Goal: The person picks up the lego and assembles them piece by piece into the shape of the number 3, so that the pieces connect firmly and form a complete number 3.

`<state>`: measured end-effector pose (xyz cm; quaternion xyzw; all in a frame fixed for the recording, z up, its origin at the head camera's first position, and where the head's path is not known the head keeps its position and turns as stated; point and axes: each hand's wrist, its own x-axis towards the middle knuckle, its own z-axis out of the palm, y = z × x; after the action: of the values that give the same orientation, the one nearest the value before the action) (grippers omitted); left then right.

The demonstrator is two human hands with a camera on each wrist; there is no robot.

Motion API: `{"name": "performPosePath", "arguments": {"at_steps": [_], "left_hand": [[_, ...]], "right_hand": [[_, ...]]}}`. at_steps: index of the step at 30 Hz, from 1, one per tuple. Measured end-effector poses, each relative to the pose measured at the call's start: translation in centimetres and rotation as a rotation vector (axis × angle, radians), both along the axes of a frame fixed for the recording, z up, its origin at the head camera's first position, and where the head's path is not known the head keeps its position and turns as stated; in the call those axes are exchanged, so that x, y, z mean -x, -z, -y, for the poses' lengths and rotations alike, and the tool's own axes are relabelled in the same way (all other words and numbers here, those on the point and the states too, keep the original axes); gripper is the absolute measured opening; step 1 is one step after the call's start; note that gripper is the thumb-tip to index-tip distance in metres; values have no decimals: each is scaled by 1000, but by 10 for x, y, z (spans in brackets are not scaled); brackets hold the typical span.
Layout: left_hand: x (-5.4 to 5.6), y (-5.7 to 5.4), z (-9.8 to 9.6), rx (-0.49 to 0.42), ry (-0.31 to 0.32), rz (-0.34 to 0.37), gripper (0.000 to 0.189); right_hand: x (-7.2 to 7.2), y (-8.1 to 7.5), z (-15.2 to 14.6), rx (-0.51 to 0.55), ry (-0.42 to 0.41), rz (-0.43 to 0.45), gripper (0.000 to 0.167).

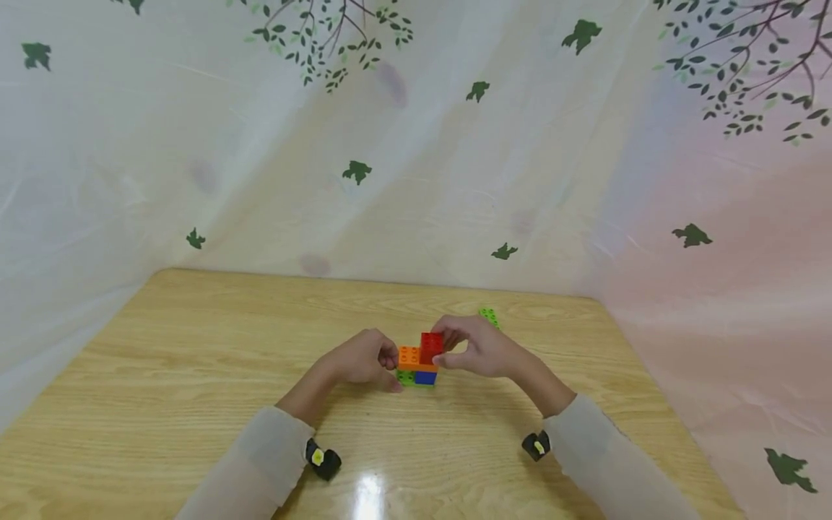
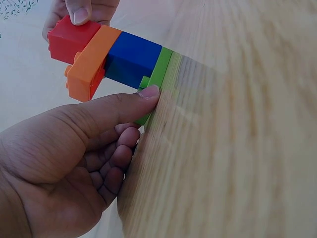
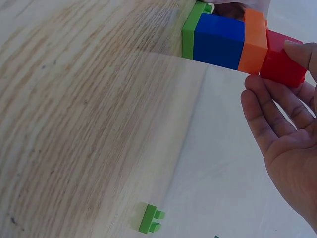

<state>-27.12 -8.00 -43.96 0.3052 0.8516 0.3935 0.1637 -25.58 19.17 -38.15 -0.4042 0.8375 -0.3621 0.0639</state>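
Note:
A small stack of toy building bricks stands upright on the table between the two hands. At its bottom lies a thin green brick (image 2: 161, 69), with a blue brick (image 3: 219, 42) on one end of it. Across the blue one sits an orange brick (image 1: 409, 357), which overhangs towards the left hand. On the orange brick's right half is a red brick (image 1: 431, 348). My right hand (image 1: 484, 348) pinches the red brick between thumb and fingers. Low at the stack's left side, my left hand (image 1: 360, 359) grips the green brick's end, thumb in front and other fingers curled behind.
Another thin green brick (image 1: 489, 316) lies on the wooden table (image 1: 260, 318) behind the right hand, studs up. A pale cloth with printed leaves (image 1: 422, 144) hangs around the table's back and sides.

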Motion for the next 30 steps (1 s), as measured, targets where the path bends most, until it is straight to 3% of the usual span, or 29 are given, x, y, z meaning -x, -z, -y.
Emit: {"name": "performPosePath", "arguments": {"at_steps": [30], "left_hand": [[-1,-2,0,8,-2,-10,27]], "right_hand": [[0,1,-1,40,5,72,23]]}}
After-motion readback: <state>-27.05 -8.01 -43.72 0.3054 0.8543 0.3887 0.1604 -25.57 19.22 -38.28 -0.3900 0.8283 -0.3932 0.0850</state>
